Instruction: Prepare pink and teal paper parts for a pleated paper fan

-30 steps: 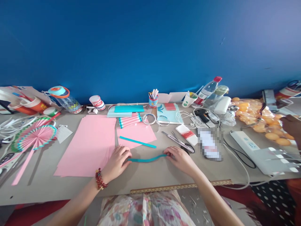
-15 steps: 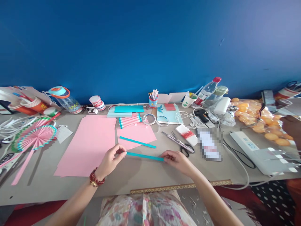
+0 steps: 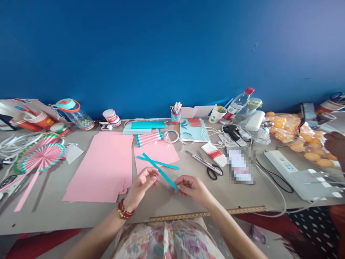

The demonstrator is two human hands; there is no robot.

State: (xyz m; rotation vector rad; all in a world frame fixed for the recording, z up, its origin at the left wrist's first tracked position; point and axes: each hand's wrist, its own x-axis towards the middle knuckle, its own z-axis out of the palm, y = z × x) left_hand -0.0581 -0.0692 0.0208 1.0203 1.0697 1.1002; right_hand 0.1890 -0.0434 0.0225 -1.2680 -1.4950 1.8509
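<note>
My right hand (image 3: 192, 187) is closed in a pinch on the lower end of a teal paper strip (image 3: 167, 177). That strip slants up and to the left, its far end overlapping a second teal strip (image 3: 169, 166). Beside the held strip is my left hand (image 3: 142, 184), its fingers loosely bent and apart; whether the fingertips touch the strip I cannot tell. The second strip lies partly across a small pink sheet (image 3: 145, 163). To the left is a stack of larger pink sheets (image 3: 98, 165). Pleated pink paper with teal edges (image 3: 148, 138) rests behind the strips.
To the right lie a utility knife (image 3: 198, 160), black-handled scissors (image 3: 212, 172) and a blurred-out phone (image 3: 239, 165). Farther right are a power strip (image 3: 288, 172) and a bag of orange balls (image 3: 296, 133). A pleated paper fan (image 3: 43, 158) is at left. Another person's hand (image 3: 335, 143) shows at the right edge.
My left hand has come off the strip's left end and moved right. The strip has turned from nearly level to a steep slant, with my right hand still holding its other end.
</note>
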